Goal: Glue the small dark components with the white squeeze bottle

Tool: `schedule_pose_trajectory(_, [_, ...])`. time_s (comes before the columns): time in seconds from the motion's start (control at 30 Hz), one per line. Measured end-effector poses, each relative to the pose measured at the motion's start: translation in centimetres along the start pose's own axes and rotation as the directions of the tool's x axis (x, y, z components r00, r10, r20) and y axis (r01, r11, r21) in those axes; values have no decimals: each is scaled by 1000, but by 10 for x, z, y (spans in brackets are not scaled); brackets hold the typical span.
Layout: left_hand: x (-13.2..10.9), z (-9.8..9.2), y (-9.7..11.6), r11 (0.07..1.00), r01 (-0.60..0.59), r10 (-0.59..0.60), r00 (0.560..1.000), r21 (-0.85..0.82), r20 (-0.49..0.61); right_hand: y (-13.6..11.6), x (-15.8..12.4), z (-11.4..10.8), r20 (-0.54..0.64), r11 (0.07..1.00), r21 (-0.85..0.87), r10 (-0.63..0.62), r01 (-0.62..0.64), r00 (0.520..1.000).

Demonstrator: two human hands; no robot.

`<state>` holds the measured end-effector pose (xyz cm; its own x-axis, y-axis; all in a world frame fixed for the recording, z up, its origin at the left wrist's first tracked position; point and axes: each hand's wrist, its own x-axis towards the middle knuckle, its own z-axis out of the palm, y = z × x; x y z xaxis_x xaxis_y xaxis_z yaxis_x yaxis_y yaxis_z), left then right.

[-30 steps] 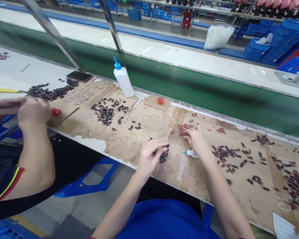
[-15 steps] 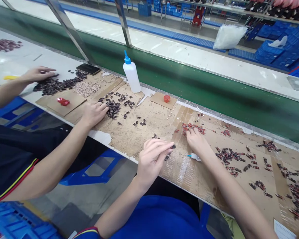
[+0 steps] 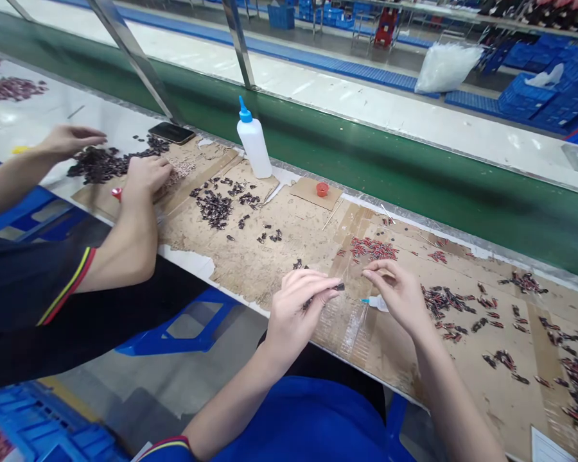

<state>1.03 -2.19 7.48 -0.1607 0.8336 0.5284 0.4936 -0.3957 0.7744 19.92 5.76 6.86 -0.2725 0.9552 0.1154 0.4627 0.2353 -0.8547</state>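
A small dark piece [image 3: 339,287] is pinched between the thumb and fingers of my left hand [image 3: 298,305], above the cardboard-covered table. More dark pieces [image 3: 299,264] show just behind that hand. Thumb and index finger of my right hand [image 3: 395,289] are pressed together; whatever is between them is too small to make out. Beyond it lies a pile of small red pieces [image 3: 373,249]. A small bottle with a blue tip [image 3: 376,302] lies between my hands, closer to the right one. Dark-and-red pieces [image 3: 446,301] are spread right of my right hand.
A co-worker's hands [image 3: 147,173] are over piles at the left. A white bottle with a blue cap [image 3: 254,144] stands near the back edge, and a red cup [image 3: 322,189] sits on a cardboard square. A phone [image 3: 171,133] lies farther left. Metal posts rise behind the table.
My right hand has lifted off the red pile and come back, thumb and finger together. My left hand stays nearly in place with its dark piece. The co-worker's nearer hand has moved left.
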Motion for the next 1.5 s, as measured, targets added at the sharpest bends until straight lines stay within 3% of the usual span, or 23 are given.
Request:
schedule_pose_trajectory(0.1, [0,3,0,999,-28,28,1000,37,1,-31,-23,10,-40,921,347,203,-177,978])
schedule_pose_trajectory(0.27, [-1,6,1,991,-76,74,997,111,29,-59,-38,24,-67,805,556,290,-206,955])
schedule_pose_trajectory(0.5, [-1,4,4,984,-121,113,991,127,68,-59,-39,26,-91,819,546,271,-179,958])
schedule_pose_trajectory(0.77, [-3,6,8,981,-161,155,986,112,56,-59,-45,36,-211,835,544,229,-80,950])
schedule_pose_trajectory(1.03, [-1,8,7,993,-69,75,995,-98,65,-44,-48,49,-271,749,663,238,2,933])
schedule_pose_trajectory(1.2, [2,8,9,983,52,-24,987,-173,160,-41,-47,49,-320,758,652,255,16,912])
schedule_pose_trajectory(1.5, [2,14,12,964,144,-109,981,-223,162,-43,-49,48,-372,800,599,235,39,898])
